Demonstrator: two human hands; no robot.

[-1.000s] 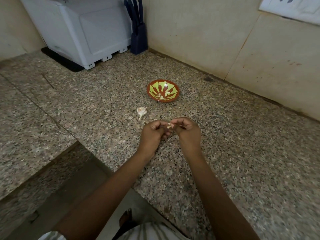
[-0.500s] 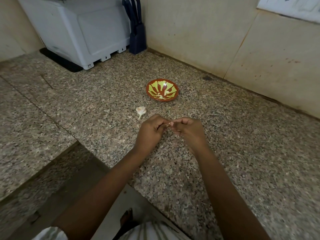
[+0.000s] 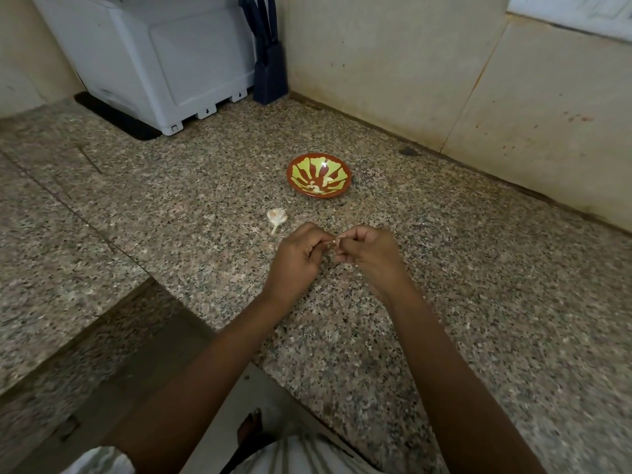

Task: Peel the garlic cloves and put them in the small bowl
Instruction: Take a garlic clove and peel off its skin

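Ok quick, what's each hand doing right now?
Left hand: fingers curled, pinching the garlic clove.
Right hand: fingers curled, pinching the same clove.

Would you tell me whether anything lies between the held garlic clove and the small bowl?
Nothing visible: only speckled granite counter lies between the pale garlic clove, pinched by left hand and right hand, and the red-and-green small bowl. The leftover garlic head sits aside.

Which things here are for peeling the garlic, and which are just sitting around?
For the job: garlic clove pinched by left hand and right hand, garlic bulb, small bowl.
Just lying about: white appliance, knife block, black mat.
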